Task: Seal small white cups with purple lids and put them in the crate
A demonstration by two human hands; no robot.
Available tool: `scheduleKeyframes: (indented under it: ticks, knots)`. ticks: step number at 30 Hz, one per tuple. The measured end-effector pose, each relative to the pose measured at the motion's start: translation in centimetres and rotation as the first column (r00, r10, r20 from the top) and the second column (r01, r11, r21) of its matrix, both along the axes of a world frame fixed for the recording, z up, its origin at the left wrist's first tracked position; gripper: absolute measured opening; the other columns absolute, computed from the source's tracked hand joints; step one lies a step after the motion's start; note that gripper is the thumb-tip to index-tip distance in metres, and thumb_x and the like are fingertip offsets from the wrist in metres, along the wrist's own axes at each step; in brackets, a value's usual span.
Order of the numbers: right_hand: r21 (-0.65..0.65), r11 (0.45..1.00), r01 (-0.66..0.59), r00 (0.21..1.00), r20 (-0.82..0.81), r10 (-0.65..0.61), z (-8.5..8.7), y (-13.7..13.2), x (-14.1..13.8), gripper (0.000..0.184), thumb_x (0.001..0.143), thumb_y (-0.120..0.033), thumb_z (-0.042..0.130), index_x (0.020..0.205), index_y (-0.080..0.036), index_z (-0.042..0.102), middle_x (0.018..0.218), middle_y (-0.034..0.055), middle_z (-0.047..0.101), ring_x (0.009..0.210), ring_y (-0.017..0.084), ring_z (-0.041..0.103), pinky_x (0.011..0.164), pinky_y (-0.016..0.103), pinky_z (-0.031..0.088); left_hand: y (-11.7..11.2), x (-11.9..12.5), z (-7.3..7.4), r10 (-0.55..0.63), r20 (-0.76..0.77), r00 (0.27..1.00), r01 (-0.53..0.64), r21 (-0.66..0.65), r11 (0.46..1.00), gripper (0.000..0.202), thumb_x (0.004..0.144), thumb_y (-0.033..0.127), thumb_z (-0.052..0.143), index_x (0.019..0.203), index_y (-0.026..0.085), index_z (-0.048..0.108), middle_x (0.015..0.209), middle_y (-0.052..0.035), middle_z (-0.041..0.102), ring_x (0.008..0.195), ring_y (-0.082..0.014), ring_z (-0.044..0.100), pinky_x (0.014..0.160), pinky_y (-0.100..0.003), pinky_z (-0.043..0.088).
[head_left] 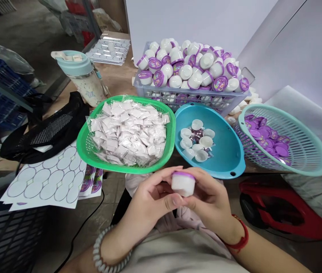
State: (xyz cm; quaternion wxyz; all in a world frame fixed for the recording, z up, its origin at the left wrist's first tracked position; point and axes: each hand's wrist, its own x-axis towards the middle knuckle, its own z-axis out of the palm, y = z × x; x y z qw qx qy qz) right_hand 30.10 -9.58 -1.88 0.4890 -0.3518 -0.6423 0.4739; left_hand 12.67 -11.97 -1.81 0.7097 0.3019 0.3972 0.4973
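Note:
Both hands hold one small white tub with a purple lid (pixel 182 184), close to my body below the blue basin. My left hand (pixel 156 195) curls round its left side, thumb at the lower edge. My right hand (pixel 210 193) grips the other side, fingers over the lid's rim. The lid sits on the tub; whether it is fully pressed down I cannot tell. Just beyond, a blue basin (pixel 226 151) holds several white cups (pixel 206 142) and small dark packets. Left of it, a green basket (pixel 82 151) is heaped with clear-wrapped white packets (pixel 129 131).
A mint basket (pixel 311 148) with purple lids (pixel 271 138) stands at right. Behind, a crate (pixel 161 93) is piled with lidded tubs (pixel 195 64). A tumbler (pixel 78 76), black mesh bag (pixel 49 132) and label sheets (pixel 47 182) lie left. Red equipment (pixel 297 208) is below right.

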Motion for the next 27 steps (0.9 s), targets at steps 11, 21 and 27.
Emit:
scheduleKeyframes:
  ticks: [11,21,27]
  knots:
    - [-0.268,0.963,-0.004,0.970,-0.234,-0.061,0.0,-0.9,0.1,0.036,0.086,-0.040,0.090,0.118,-0.029,0.079,0.105,0.0059,0.082,0.091,0.021,0.079,0.078,0.029,0.067,-1.0,0.5,0.0,0.127,-0.315,0.940,-0.075,0.173,0.982,0.032,0.084,0.044,0.088,0.115,0.033,0.087,0.116,-0.0085,0.066,0.107,-0.0240,0.066,0.093,-0.031,0.060]
    - [-0.256,0.966,-0.047,0.986,-0.169,0.003,-0.5,-1.0,0.0,0.039,0.088,-0.044,0.087,0.121,-0.026,0.075,0.109,0.0076,0.082,0.096,0.021,0.079,0.083,0.028,0.066,-1.0,0.6,0.4,0.236,-0.299,0.925,-0.198,0.151,0.968,0.034,0.078,0.054,0.091,0.093,0.023,0.089,0.090,-0.0080,0.080,0.087,-0.0240,0.070,0.079,-0.031,0.058]
    - [-0.193,0.958,-0.214,0.977,-0.054,0.208,1.9,1.0,0.7,0.035,0.096,-0.039,0.079,0.128,-0.027,0.073,0.109,0.0072,0.079,0.094,0.018,0.077,0.082,0.026,0.064,-1.0,0.3,0.7,0.192,-0.397,0.898,-0.131,0.175,0.976,0.038,0.083,0.059,0.083,0.096,0.023,0.083,0.093,-0.0079,0.076,0.090,-0.0268,0.070,0.085,-0.034,0.057]
